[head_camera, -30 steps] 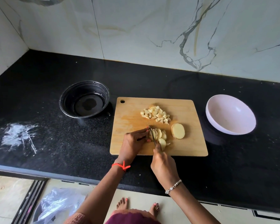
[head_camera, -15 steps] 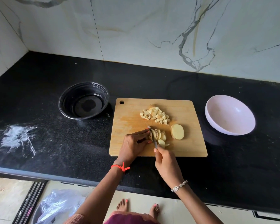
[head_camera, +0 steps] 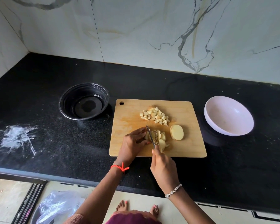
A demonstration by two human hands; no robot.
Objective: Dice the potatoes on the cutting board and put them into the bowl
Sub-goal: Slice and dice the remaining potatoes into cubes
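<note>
While pinned under curled fingertips, sliced potato (head_camera: 157,136) fanned out just below frame centre, on the near part of the wooden cutting board (head_camera: 129,120). Left hand (head_camera: 132,143) bent over the left end of those slices, fingers pressed down on them, thumb tucked toward the blade. Knife (head_camera: 150,136) standing thin edge-on through the slices, tip toward the upper left, handle hidden inside the right hand (head_camera: 164,168), which is wrapped tight around it, index finger stretched along the top. Just right of the slices, apart from them, one thick oval potato piece (head_camera: 176,132) lying flat. Above that, toward the board's far middle, a loose heap of diced potato (head_camera: 155,116), with a brownish end scrap at its upper edge. Round hanging hole in the board's upper left corner.

Right of the board, near but not touching, a pale pink bowl (head_camera: 229,116), tilted slightly toward the camera, nothing visible inside. Left of the board, a black round bowl (head_camera: 84,101) with a glossy wet-looking bottom. All set on a black speckled countertop (head_camera: 233,167), smeared with a white powdery patch (head_camera: 18,139) at the left of the frame. Veined marble backsplash (head_camera: 152,29) across the top. Red thread (head_camera: 120,167) tied at the left wrist, silver bracelet (head_camera: 173,191) at the right. At the lower edge, bare feet on pale floor tiles and a crumpled clear plastic bag (head_camera: 58,206) at lower left.
</note>
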